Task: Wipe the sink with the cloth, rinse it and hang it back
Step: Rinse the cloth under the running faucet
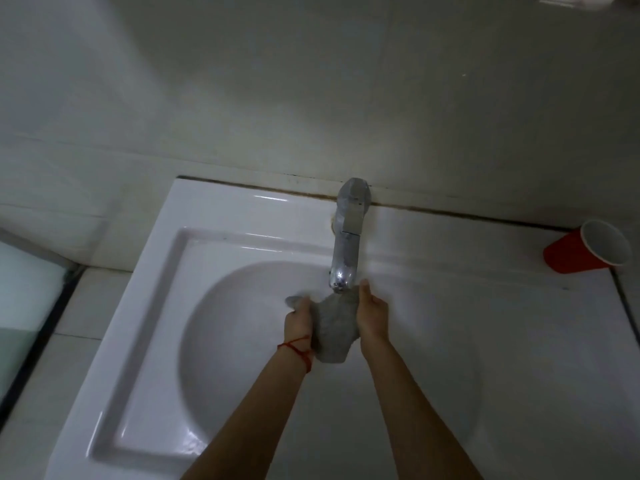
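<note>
A grey cloth [334, 325] is bunched between both hands over the round bowl of the white sink [221, 327], just under the spout of the chrome tap [344, 237]. The left hand [298, 322] grips the cloth's left side; its fingers curl into the fabric and are mostly hidden behind it, with a small tip of cloth poking out beyond them on the far left. A red string [296, 346] circles the left wrist. The right hand [372, 315] holds the right side of the cloth, thumb lying along the top edge near the spout, the other fingers wrapped out of sight beneath. The lower end of the cloth hangs down between the wrists.

Whether water is running from the tap cannot be made out; the light is dim and the spout's mouth is covered by the cloth's upper edge. The drain is hidden under the hands and cloth.

On the counter at the far right a red cup [585, 247] with a white inside lies tipped on its side, mouth to the right. The near edge of the sink and both elbows are cut off by the bottom of the view. At the far left a glass panel [24, 306] with a dark frame is only partly visible.
</note>
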The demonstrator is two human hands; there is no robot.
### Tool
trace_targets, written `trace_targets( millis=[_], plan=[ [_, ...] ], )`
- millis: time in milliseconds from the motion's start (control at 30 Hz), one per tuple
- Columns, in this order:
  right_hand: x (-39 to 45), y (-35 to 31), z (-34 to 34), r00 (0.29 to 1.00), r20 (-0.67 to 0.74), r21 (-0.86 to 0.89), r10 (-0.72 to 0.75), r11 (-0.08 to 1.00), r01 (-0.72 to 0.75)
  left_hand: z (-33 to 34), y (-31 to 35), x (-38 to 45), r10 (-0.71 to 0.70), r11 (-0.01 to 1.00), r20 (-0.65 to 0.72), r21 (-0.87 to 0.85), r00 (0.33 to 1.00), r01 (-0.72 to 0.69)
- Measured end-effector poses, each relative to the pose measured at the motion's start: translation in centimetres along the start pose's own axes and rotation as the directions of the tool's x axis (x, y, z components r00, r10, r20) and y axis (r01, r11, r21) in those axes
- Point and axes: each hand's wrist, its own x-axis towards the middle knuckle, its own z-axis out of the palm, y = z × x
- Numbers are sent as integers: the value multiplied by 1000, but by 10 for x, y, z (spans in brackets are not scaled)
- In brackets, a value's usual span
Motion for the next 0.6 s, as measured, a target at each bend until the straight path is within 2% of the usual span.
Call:
trace_targets(
  millis=[33,100,133,200,267,333,400,467,533,567,600],
  plan=[
    [-2,2,-2,999,31,93,21,995,-24,0,0,-3,21,999,22,35,1000,-22],
    [-11,4,-1,994,110,142,1,990,-17,-2,3,-11,59,990,128,120,990,-75],
    [-16,5,1,988,157,128,2,992,-22,-1,4,-13,52,992,233,99,971,-76],
    [-22,8,6,973,229,111,22,993,-48,6,6,-17,63,992,455,72,888,-107],
    [-19,11,7,977,211,100,37,993,-59,6,4,-16,146,980,486,49,862,-193],
    [-8,14,-1,980,165,-3,-114,993,116,4,4,-9,203,963,465,65,862,-261],
    [0,15,-11,944,180,-64,-275,955,290,1,7,-7,265,903,449,196,853,-383],
    [4,13,-21,893,323,49,-313,948,315,1,16,-12,278,823,491,322,826,-469],
    [10,12,-27,791,548,153,-270,963,223,1,22,-13,232,766,540,412,809,-494],
    [11,11,-27,753,614,101,-236,970,221,0,25,-14,215,730,544,462,811,-503],
    [12,12,-27,746,634,18,-202,969,247,-1,28,-16,212,694,544,501,812,-517]
  ],
)
